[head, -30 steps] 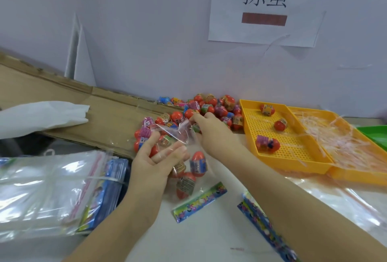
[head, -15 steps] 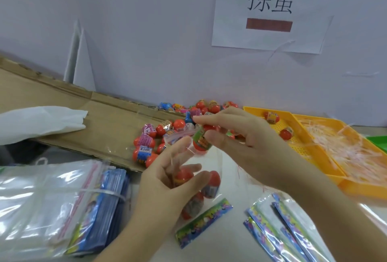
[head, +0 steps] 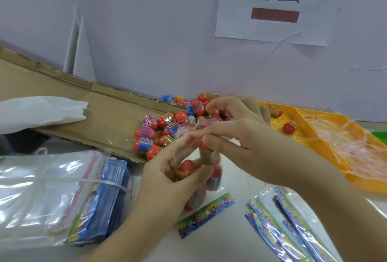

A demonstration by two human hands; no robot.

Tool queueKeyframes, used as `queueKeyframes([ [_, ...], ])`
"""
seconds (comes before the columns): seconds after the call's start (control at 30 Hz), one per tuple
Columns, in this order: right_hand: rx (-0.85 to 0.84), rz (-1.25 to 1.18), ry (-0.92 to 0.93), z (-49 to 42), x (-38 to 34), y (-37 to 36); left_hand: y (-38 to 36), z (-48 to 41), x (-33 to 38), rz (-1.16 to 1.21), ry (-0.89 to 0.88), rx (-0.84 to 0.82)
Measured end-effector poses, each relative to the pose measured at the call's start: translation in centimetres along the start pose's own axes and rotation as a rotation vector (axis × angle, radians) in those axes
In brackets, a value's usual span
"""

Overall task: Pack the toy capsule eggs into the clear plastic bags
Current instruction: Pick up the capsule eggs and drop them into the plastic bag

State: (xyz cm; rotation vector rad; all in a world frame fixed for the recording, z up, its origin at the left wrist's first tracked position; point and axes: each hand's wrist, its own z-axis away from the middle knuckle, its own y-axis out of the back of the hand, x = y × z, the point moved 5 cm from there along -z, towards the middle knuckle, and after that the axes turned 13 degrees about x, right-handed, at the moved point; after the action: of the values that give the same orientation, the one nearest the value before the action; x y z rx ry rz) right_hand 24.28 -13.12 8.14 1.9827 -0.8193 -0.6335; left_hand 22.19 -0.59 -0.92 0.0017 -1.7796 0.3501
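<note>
Far left on the bench point(head: 219, 245): banded bundle of spare bags point(head: 52, 194), flat, untouched. Behind, on the cardboard sheet point(head: 100, 115), heap of loose eggs point(head: 159, 129), near but apart from both hands. Centre-left: left hand point(head: 167, 180), fingers curled round the belly of the clear bag point(head: 216, 180), holding it upright off the bench, several packed eggs point(head: 187, 167) stacked inside and pressed against palm and thumb. Just right, at the bag mouth: right hand point(head: 247, 142), thumb and forefinger closed in a pinch on the top film, one more egg point(head: 204, 147) directly under the thumb tip, going in or just in; hard to tell whether gripped through the film or bare. Below the hands, printed header strip point(head: 206, 212) flat on the bench; further right, fan of flat bags point(head: 282, 226). Far right: yellow tray point(head: 303, 138) with a few stray eggs point(head: 289, 128). Handling, judged: light, hard, smooth shells, likely to roll and slip, so best taken across the widest part with thumb and two fingers. Film thin, limp, slick, prone to collapsing shut, so best held at the lip and kept spread, with support underneath against the growing load.
</note>
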Motion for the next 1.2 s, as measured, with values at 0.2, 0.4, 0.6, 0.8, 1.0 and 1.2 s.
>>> queueKeyframes([
  [0.2, -0.007, -0.623, -0.427, 0.4, 2.4, -1.1, 0.3, -0.5, -0.1, 0.131, 0.126, 0.013],
  [0.4, 0.029, -0.911, -0.673, 1.1, 2.8, -3.2, 0.5, -0.6, -0.4, 0.239, 0.212, 0.000],
  [0.6, 0.105, -0.997, -0.789, 1.3, 2.6, -4.1, 1.4, -1.0, -1.0, 0.273, 0.255, 0.211],
  [0.8, 0.112, -0.968, -0.872, 1.6, 2.9, -4.8, 1.2, -0.5, -1.2, 0.244, 0.233, 0.222],
  [1.0, 0.550, -0.422, -0.275, 1.5, 1.2, -1.2, 0.5, 0.0, -0.3, 0.092, 0.086, 0.171],
  [1.2, 0.433, -0.341, -0.060, 1.2, -0.6, -0.7, -0.4, 1.1, 1.1, 0.044, -0.079, 0.105],
])
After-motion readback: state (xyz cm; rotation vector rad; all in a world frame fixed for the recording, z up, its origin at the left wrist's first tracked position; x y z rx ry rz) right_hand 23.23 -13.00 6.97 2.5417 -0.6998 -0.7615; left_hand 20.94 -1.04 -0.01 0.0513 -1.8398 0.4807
